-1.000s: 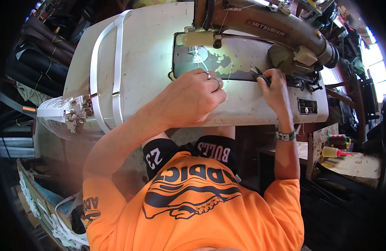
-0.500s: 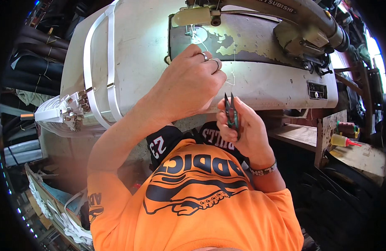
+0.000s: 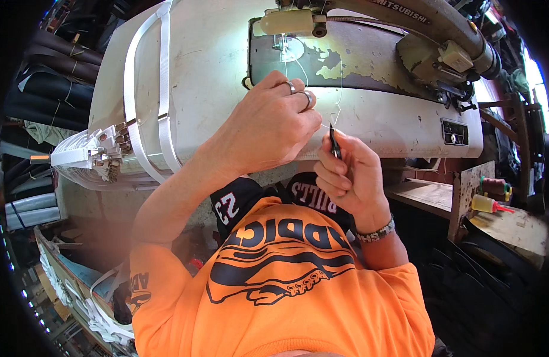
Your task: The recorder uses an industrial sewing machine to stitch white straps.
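My left hand (image 3: 274,122), with two rings on it, is closed in front of the sewing machine's needle area, its fingers pinched on a fine white thread (image 3: 306,74). The thread trails from near the presser foot to these fingers, and a loose stretch hangs to their right. Close beside it, my right hand (image 3: 356,175) grips small black thread snips (image 3: 334,146). Their blades look pressed together and point up at the thread near my left fingers. The sewing machine (image 3: 453,33) spans the upper right, its lamp lighting the worn bed plate.
White elastic straps (image 3: 129,83) loop over the left of the pale table (image 3: 209,47). Their bundled ends with metal clips (image 3: 99,152) hang at its left edge. On a wooden shelf at the right are thread spools (image 3: 493,185) and a yellow bottle with a red tip (image 3: 484,203).
The snips have gone from spread blades to closed ones. My right hand has moved slightly up toward the thread, while my left hand stays pinched near the same place.
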Demonstrator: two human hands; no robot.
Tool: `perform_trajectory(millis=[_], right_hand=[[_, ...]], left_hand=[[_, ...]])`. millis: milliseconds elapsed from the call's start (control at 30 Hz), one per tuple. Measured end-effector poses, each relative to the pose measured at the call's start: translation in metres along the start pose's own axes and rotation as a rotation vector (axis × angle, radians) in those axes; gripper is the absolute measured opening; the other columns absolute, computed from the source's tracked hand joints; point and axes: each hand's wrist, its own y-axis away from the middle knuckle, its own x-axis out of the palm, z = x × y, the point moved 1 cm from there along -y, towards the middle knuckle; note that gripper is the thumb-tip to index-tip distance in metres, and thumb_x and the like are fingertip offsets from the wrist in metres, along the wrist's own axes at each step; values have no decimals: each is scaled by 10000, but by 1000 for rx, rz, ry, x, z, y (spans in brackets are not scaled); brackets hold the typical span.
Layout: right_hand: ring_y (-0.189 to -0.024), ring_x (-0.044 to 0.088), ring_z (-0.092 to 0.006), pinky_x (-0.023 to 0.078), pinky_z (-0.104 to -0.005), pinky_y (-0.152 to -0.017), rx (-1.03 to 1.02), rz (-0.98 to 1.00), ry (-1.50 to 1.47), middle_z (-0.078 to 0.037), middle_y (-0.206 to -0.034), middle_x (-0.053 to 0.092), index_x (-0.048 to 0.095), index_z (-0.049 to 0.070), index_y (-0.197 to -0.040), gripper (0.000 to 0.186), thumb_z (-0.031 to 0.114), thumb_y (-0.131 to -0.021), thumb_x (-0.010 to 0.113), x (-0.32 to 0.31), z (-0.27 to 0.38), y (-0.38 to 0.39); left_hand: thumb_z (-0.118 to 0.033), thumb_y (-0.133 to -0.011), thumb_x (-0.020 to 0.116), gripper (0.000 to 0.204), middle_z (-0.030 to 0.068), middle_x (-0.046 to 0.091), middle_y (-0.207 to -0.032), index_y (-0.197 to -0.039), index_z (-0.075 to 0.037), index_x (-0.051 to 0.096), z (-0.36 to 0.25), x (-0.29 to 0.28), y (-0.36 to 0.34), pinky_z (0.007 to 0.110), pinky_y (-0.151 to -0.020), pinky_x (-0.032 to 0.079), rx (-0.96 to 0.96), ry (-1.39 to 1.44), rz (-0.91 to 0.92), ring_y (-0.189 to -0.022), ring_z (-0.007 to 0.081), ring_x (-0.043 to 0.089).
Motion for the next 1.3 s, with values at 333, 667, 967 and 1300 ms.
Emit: perform_trajectory(millis=[333, 667, 967, 1300], right_hand=[[-1045, 682, -281, 521, -429, -909, -788, -903, 2266, -184, -1172, 696, 682, 8, -1134, 310, 290, -1029, 608, -28, 143, -2], [-1124, 636, -372, 479, -501, -1042, 305, 1193, 1567, -150, -1226, 679, 706, 53, -1134, 354, 284, -868, 751, 18, -52, -9], [-1018, 663, -373, 541, -437, -877, -935, -100, 1932, -187, -1084, 705, 700, -11, -1077, 239, 176, -929, 718, 7, 104, -108], [-1043, 640, -283, 529, -388, -931, -592, 103, 1960, -98, -1117, 761, 776, 138, -1178, 439, 451, -870, 791, 15, 139, -183]], left_hand=[[-125, -897, 750, 66, 55, 661, -841, -935, -71, 755, 33, 4, 22, 385, -727, 521, -241, 203, -114, -842, 256, 635], [-150, -933, 717, 123, 98, 667, -851, -948, -40, 769, 55, 19, 24, 384, -696, 513, -496, 274, -107, -755, 274, 634], [-138, -901, 723, 143, 144, 711, -844, -953, -17, 777, 64, 43, 10, 393, -677, 502, -587, 317, -192, -716, 300, 643], [-74, -926, 710, 122, 98, 709, -822, -971, 18, 776, 66, 49, 20, 293, -625, 467, -719, 526, -368, -685, 142, 601]])
